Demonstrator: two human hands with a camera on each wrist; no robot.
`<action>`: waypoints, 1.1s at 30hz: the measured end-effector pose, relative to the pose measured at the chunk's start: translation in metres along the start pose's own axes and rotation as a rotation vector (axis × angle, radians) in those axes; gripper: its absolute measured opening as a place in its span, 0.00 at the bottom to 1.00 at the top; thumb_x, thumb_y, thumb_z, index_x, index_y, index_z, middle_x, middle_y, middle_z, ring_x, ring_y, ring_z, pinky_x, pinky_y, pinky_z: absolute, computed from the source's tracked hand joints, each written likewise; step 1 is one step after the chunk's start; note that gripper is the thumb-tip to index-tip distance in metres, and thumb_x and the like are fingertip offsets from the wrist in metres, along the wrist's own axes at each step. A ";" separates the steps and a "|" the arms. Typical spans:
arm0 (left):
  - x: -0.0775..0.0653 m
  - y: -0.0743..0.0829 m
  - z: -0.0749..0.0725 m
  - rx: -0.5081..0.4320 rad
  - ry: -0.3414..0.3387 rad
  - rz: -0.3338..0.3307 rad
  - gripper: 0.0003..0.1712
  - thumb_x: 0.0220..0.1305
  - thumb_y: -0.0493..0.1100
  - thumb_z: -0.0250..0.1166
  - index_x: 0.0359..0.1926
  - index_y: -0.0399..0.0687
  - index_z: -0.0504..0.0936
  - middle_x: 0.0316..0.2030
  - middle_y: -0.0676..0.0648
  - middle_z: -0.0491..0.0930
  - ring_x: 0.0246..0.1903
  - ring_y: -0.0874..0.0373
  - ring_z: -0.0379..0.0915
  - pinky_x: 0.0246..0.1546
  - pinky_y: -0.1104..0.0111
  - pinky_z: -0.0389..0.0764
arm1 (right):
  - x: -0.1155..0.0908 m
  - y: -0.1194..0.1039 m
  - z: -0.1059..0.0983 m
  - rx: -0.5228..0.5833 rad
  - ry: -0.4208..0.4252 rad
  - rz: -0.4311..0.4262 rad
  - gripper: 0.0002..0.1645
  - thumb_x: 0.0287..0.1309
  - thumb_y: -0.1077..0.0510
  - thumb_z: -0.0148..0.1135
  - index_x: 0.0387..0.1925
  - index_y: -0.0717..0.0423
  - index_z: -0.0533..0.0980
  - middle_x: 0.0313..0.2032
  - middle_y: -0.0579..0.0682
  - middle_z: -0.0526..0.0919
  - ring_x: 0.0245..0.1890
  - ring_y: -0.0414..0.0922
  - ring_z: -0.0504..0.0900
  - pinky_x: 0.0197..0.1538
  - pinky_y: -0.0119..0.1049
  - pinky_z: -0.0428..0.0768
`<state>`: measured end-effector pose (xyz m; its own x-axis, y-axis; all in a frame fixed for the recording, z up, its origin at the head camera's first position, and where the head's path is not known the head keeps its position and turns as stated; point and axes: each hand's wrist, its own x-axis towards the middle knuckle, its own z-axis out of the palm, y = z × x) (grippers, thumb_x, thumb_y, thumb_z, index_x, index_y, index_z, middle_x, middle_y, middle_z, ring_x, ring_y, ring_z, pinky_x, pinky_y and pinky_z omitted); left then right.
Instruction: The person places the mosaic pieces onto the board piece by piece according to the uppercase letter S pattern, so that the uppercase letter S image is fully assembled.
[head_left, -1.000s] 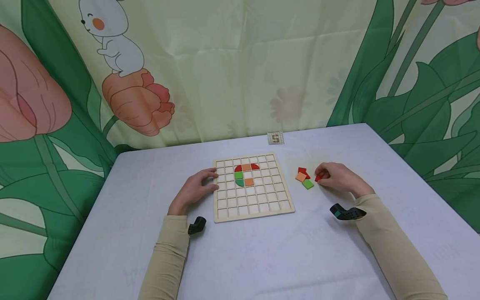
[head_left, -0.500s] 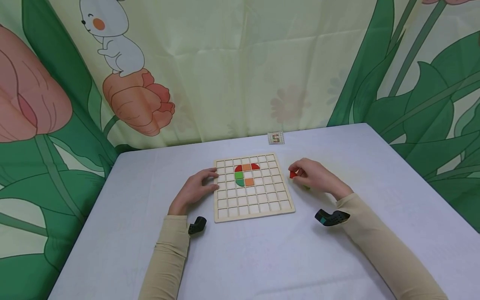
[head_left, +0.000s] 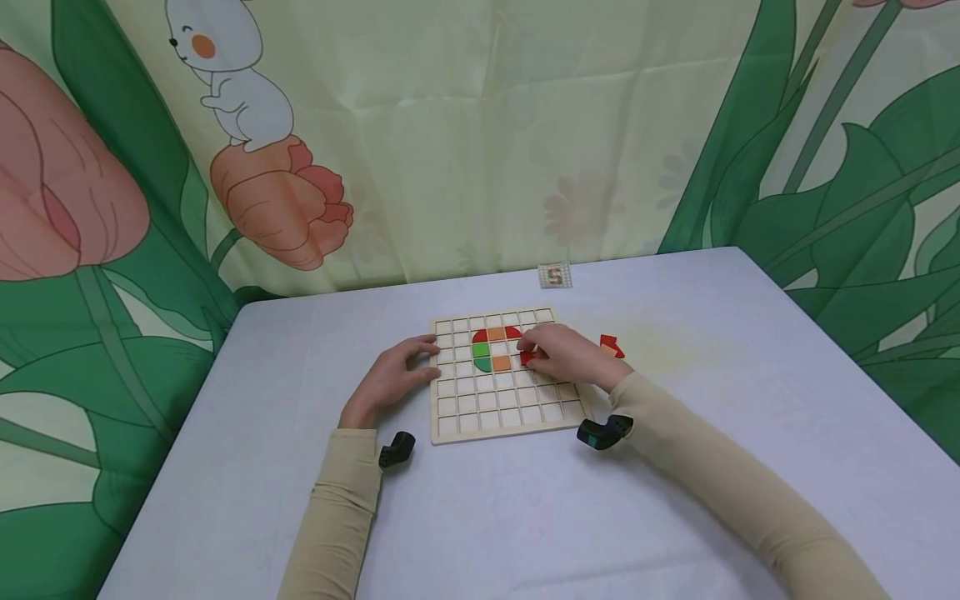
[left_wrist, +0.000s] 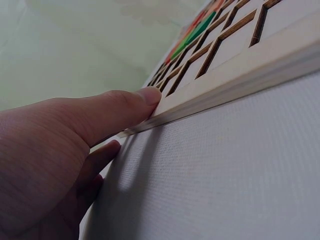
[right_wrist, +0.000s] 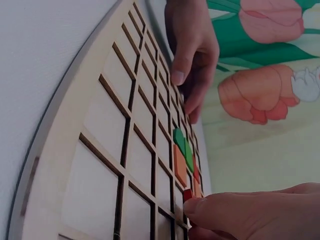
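Note:
A square wooden grid board lies on the white-covered table. Set in its cells are a green square, a dark green rounded piece, two orange squares and two red rounded pieces. My left hand rests against the board's left edge; in the left wrist view the thumb touches the wooden rim. Over the board's right half, my right hand pinches a small red tile between thumb and fingers, close to the grid, just right of the lower orange square.
Right of the board lie loose red pieces and part of an orange one, partly hidden by the right hand. A small patterned card sits at the table's back edge, before a printed curtain.
My right hand has carried the red tile leftward from the right of the loose pieces, past them, and over the board. The left hand has stayed at the board's edge.

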<state>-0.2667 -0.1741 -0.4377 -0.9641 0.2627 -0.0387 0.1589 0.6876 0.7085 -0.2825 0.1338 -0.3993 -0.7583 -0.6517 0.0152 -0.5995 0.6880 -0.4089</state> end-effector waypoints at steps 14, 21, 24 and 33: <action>0.002 0.000 0.001 -0.002 0.002 -0.010 0.24 0.62 0.45 0.69 0.57 0.45 0.79 0.69 0.50 0.66 0.72 0.51 0.53 0.71 0.55 0.55 | 0.006 -0.004 0.006 0.001 0.005 0.000 0.12 0.59 0.64 0.66 0.45 0.61 0.81 0.40 0.52 0.81 0.38 0.45 0.75 0.44 0.37 0.78; 0.002 -0.001 0.001 0.003 -0.001 -0.009 0.24 0.61 0.45 0.70 0.57 0.45 0.79 0.69 0.49 0.66 0.72 0.50 0.53 0.71 0.54 0.55 | 0.007 -0.004 0.007 0.011 0.018 -0.009 0.09 0.59 0.65 0.65 0.42 0.60 0.83 0.38 0.51 0.83 0.38 0.46 0.77 0.45 0.39 0.78; 0.002 -0.001 0.001 0.002 -0.002 -0.005 0.24 0.61 0.46 0.70 0.57 0.45 0.79 0.69 0.49 0.66 0.72 0.51 0.53 0.71 0.55 0.55 | 0.007 -0.003 0.008 0.021 0.024 -0.005 0.09 0.59 0.65 0.65 0.42 0.60 0.83 0.38 0.51 0.83 0.38 0.46 0.77 0.46 0.39 0.78; 0.001 0.000 0.001 -0.009 0.002 -0.005 0.23 0.61 0.45 0.70 0.57 0.45 0.80 0.69 0.50 0.66 0.72 0.51 0.53 0.71 0.55 0.55 | 0.006 -0.005 0.009 0.038 0.021 0.021 0.09 0.59 0.64 0.66 0.42 0.59 0.82 0.38 0.50 0.83 0.37 0.45 0.77 0.44 0.39 0.78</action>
<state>-0.2673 -0.1733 -0.4389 -0.9654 0.2577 -0.0404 0.1524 0.6829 0.7145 -0.2818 0.1237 -0.4052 -0.7762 -0.6300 0.0254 -0.5735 0.6886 -0.4437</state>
